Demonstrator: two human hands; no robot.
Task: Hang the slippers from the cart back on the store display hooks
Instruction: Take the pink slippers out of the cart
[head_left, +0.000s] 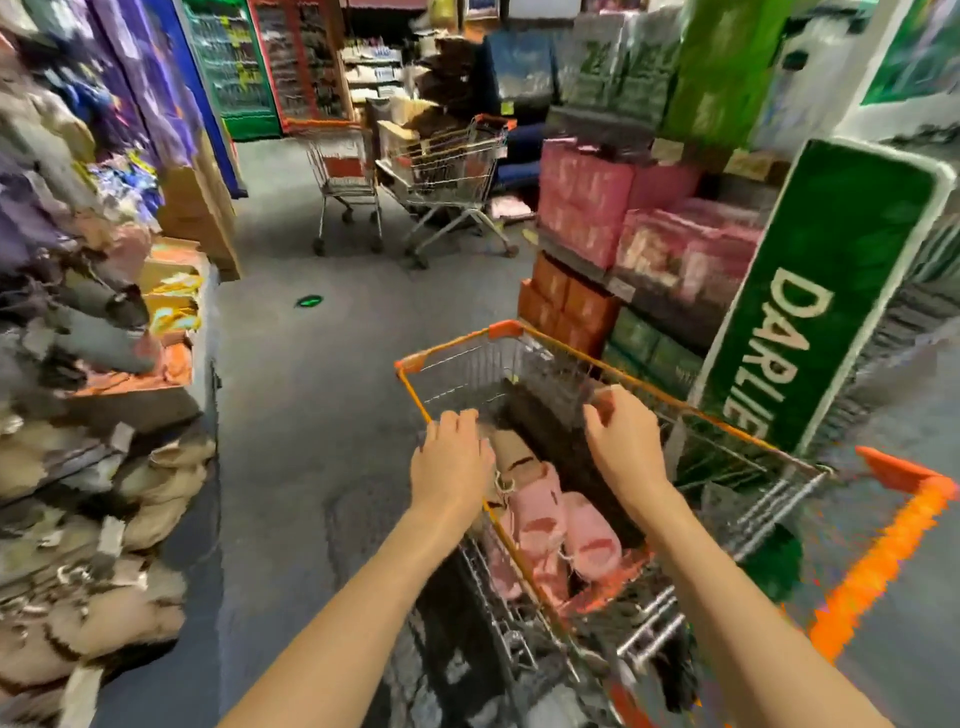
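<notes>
— Inspector: State what is seen of the person's body.

— Assistant: Two forearms enter from the lower edge, each ending in a hand: the left hand (451, 462) and the right hand (621, 441).

— Inspector: Clothing?

— Assistant: Both forearms are bare up to the frame edge; no sleeve shows. Both hands are bare, ungloved.

— Inspector: Rings, watch, bands, markings?

— Assistant: None can be made out on wrists or fingers (597, 415); the picture is blurred, so fine detail cannot be told.
</notes>
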